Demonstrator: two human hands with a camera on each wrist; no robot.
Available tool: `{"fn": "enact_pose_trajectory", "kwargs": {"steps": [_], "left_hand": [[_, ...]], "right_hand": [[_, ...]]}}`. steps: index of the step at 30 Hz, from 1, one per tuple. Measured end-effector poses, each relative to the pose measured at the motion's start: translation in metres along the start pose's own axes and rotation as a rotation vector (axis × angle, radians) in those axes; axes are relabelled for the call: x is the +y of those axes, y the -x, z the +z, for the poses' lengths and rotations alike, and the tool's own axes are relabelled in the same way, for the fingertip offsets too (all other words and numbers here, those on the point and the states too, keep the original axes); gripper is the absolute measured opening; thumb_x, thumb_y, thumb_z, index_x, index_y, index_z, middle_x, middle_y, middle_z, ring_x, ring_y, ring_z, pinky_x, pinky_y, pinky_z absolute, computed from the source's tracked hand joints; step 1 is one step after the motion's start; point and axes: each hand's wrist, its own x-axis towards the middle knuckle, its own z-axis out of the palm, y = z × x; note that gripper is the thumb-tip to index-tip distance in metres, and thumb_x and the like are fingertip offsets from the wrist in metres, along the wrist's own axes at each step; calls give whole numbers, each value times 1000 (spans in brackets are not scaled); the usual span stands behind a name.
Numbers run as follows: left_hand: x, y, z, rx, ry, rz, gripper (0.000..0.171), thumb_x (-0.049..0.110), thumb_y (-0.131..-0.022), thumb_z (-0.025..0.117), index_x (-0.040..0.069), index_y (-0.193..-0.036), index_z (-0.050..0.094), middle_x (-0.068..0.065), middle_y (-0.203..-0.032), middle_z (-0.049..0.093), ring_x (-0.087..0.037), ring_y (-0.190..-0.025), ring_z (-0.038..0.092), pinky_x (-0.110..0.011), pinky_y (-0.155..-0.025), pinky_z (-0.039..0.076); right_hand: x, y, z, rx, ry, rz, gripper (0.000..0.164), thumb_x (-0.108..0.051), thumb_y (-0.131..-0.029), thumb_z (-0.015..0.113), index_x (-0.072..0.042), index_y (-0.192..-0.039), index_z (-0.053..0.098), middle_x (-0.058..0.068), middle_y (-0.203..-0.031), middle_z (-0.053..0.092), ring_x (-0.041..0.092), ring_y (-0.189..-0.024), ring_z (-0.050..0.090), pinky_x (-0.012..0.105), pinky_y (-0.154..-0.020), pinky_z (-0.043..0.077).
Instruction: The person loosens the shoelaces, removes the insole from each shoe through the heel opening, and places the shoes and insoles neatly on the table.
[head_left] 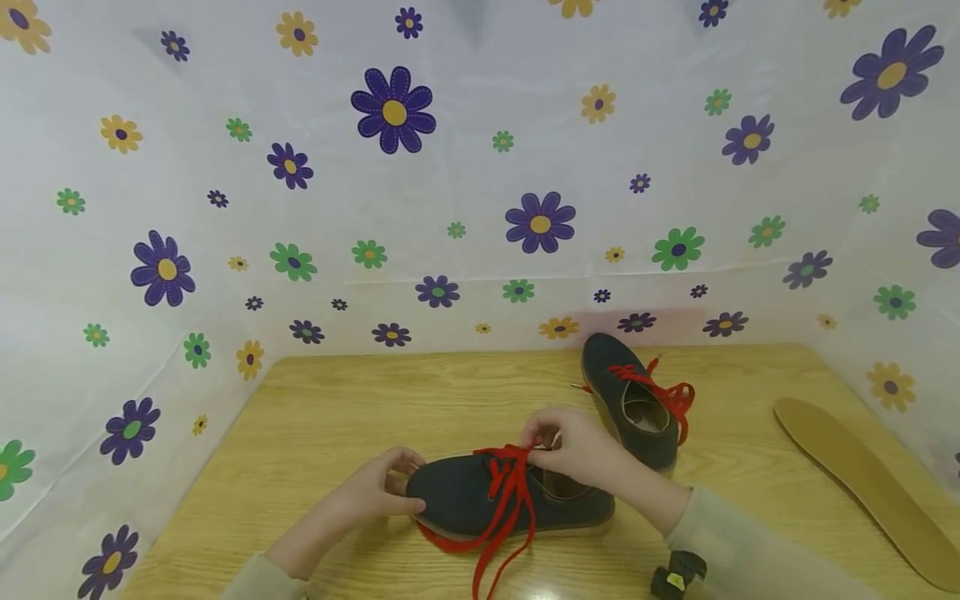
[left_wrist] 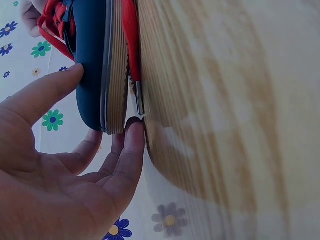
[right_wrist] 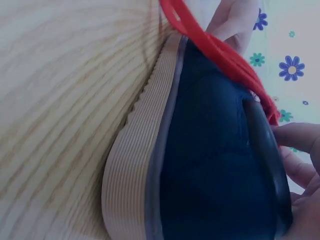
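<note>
A dark blue shoe with a tan ribbed sole lies on the table, toe to the left. My left hand holds its toe, the thumb on the upper and the fingers about the front and the sole edge, as the left wrist view shows. At the shoe's opening my right hand pinches the red shoelace near the tongue; its fingertips are partly hidden. Long lace ends hang over the near side of the shoe, and a metal lace tip shows beside the sole.
Behind the right hand stands a second blue shoe with loose red laces. A tan insole lies at the table's right side. A flower-printed white sheet closes off the back and sides of the wooden table.
</note>
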Motion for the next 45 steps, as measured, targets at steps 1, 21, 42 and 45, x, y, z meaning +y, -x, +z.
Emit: {"fn": "enact_pose_trajectory", "kwargs": {"steps": [1, 21, 42, 45], "left_hand": [[0, 0, 0, 1, -3, 1, 52, 6, -90, 84, -1, -134, 56, -24, -133, 61, -25, -107, 69, -45, -92, 59], [1, 1, 1, 12, -19, 6, 52, 6, -89, 84, -1, -132, 57, -24, -132, 62, -24, -106, 69, -46, -92, 59], [-5, 3, 4, 37, 95, 1, 64, -1, -85, 85, -13, -140, 55, -26, -129, 67, -25, -110, 71, -40, -95, 62], [-7, 4, 4, 31, 131, 1, 65, -1, -85, 85, -13, -140, 55, -26, -130, 67, -26, -111, 71, -39, -95, 62]], "right_hand": [[0, 1, 0, 18, 34, -10, 13, 0, -89, 80, -10, -87, 72, 3, -90, 66, 9, -84, 56, 23, -75, 51], [8, -4, -8, -56, 48, -159, 6, -8, -92, 82, -12, -95, 78, 1, -92, 74, 0, -76, 53, 21, -69, 48], [18, -2, -1, 63, -216, 28, 7, -7, -96, 76, -1, -93, 75, 6, -90, 72, 3, -80, 61, 23, -74, 51], [17, -1, -2, 130, -338, 104, 11, -6, -98, 72, 5, -98, 71, 1, -84, 65, 7, -75, 58, 25, -67, 48]]}}
